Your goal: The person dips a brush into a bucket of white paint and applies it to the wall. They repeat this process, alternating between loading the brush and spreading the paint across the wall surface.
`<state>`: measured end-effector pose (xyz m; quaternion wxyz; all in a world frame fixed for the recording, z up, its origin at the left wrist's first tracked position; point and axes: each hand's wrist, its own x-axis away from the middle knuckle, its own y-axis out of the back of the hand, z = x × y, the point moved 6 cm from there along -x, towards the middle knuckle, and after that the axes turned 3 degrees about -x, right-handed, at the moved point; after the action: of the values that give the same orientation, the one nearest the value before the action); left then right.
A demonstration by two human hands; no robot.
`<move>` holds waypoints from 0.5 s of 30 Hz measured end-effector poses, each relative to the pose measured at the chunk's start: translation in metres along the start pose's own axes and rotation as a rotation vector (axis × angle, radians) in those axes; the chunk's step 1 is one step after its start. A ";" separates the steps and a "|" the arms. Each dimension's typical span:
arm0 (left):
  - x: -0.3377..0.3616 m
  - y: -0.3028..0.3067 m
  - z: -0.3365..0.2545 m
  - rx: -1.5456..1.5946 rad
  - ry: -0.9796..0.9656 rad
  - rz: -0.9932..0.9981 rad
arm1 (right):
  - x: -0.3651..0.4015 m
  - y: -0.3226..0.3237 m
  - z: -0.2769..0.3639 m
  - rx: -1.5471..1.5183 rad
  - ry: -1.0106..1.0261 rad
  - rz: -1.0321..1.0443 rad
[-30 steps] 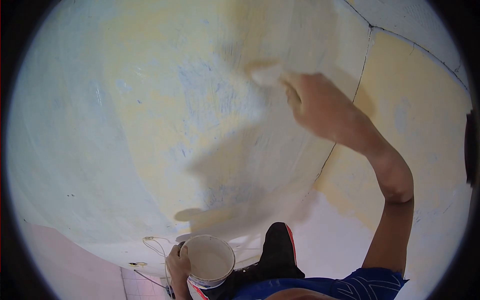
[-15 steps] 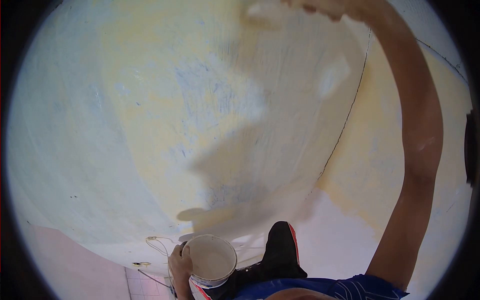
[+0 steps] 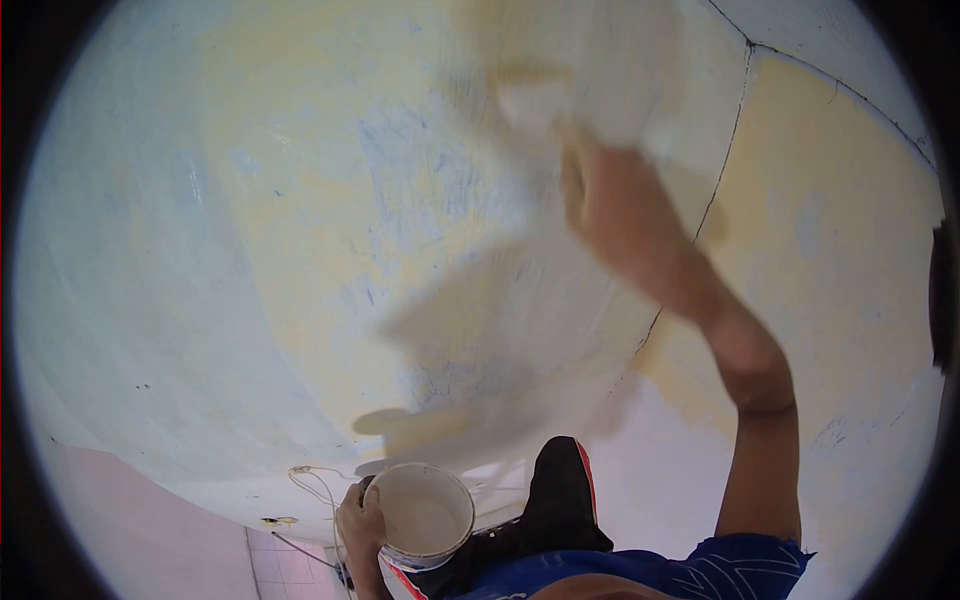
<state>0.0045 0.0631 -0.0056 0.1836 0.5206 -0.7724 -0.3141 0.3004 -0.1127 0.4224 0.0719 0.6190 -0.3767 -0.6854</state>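
Here we are with the wall [image 3: 300,300] filling most of our view, patchy yellow and pale grey-white, scuffed with blue streaks around its middle, and a big soft shadow falling across its lower part. On our right the side wall [image 3: 830,240] shows yellow above and white below, and a dark crack [image 3: 722,170] runs down between the two. Beneath, we've got a black trouser leg [image 3: 560,490] with a red stripe and a blue shirt [image 3: 745,565] along the bottom edge. Then the bucket [image 3: 428,562], whitish, round, pale grey inside, sitting low in the view just beside that leg. Our right hand [image 3: 620,205] is blurred, fingers closed round the grip of the tool [image 3: 533,105]; our left hand [image 3: 362,520] is smaller in view, fingers curled onto the bucket's rim, pinching it. The tool is up in front of the wall, above the blue streaks: a pale, wide, flat head, too smeared for us to call brush or blade, or to say whether it touches. And what a change from half a second ago! The right hand was stretched up to the top edge; now it's well down, elbow bent, and the upper corner of the crack shows again. The bucket and left hand have hardly shifted.
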 end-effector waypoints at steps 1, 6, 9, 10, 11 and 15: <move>0.000 0.001 0.000 0.009 -0.009 0.001 | 0.027 -0.014 0.007 -0.018 -0.018 0.136; 0.000 0.002 -0.003 -0.008 -0.016 0.008 | 0.080 -0.024 0.014 -0.214 -0.172 0.597; -0.001 0.000 0.002 -0.013 -0.016 0.009 | 0.050 -0.006 -0.004 -0.297 -0.143 0.610; -0.002 0.000 0.002 -0.011 -0.017 0.011 | 0.028 0.002 -0.015 -0.224 -0.025 0.522; -0.002 0.000 0.001 -0.014 -0.020 0.011 | 0.006 0.008 -0.025 -0.150 0.092 0.433; -0.001 0.001 -0.003 -0.011 -0.012 0.017 | -0.076 0.090 -0.006 0.115 -0.128 0.286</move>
<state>0.0062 0.0638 -0.0027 0.1845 0.5111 -0.7762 -0.3198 0.2900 -0.1358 0.5371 0.1091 0.5170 -0.5033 -0.6837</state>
